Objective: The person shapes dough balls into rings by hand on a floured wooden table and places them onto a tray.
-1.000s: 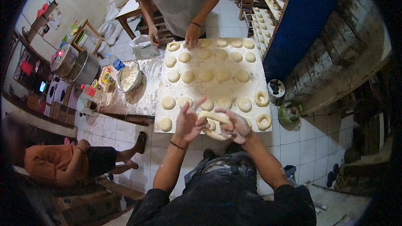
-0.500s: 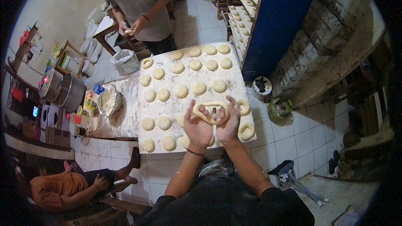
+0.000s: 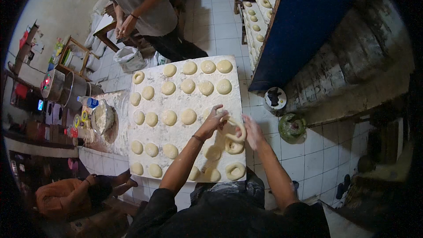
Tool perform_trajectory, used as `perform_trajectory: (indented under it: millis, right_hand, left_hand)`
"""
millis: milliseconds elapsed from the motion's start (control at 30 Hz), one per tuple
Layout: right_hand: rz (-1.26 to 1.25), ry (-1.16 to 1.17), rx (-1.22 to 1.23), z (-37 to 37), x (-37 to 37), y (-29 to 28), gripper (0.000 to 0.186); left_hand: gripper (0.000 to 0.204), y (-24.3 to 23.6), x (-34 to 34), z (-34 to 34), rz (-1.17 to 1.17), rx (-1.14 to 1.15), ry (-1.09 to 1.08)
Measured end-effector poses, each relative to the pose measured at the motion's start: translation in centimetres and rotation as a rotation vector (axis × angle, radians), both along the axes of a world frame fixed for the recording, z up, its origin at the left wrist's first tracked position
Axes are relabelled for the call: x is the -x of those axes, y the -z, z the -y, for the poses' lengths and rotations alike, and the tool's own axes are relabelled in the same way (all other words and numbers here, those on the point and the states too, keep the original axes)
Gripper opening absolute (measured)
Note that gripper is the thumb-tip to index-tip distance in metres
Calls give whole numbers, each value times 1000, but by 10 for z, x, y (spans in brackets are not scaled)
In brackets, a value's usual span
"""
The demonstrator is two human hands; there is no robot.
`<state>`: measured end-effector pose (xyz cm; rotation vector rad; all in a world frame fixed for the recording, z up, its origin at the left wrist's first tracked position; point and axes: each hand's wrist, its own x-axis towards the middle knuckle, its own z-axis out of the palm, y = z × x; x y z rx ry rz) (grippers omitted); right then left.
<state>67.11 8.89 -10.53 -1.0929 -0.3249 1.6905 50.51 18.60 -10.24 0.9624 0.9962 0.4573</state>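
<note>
A stretched dough ring (image 3: 236,121) hangs between my two hands over the right edge of a floured white board (image 3: 198,139). My left hand (image 3: 213,122) grips its far left side with bent fingers. My right hand (image 3: 252,133), slightly blurred, has its thumb through the ring and its fingers along the outside. Just below lies another dough ring (image 3: 234,146), partly covered by the held one. A thicker ring (image 3: 235,171) rests at the near right corner. Flattened dough rounds (image 3: 169,117) sit in rows across the board, some hidden by my left arm.
Left of the board are a metal bowl of flour (image 3: 103,118) and bottles. A co-worker in grey (image 3: 152,11) stands beyond; a person in orange (image 3: 61,197) sits at lower left. A blue panel (image 3: 304,26), a dough rack (image 3: 255,26) and a green gas cylinder (image 3: 292,128) are right.
My hands have moved right and turned, holding the dough ring near the board's right edge, now lower and tilted. The view has shifted; the co-worker's body and hands have changed position.
</note>
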Motion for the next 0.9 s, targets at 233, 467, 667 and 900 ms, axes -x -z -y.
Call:
perform_trajectory:
  millis: [233, 467, 667, 900]
  right_hand:
    - [481, 44, -114, -71, -23, 37, 53]
    - [435, 196, -117, -23, -51, -10, 43]
    - [718, -99, -353, -83, -7, -3, 29]
    - [1478, -919, -825, -142, 53, 18, 24]
  left_hand:
    - [69, 22, -26, -22, -316, -487, 47]
    - [48, 5, -28, 17, -929, -1295, 458]
    - [48, 16, -21, 32, -1007, -1316, 500]
    - [44, -45, 18, 98, -851, -1061, 380]
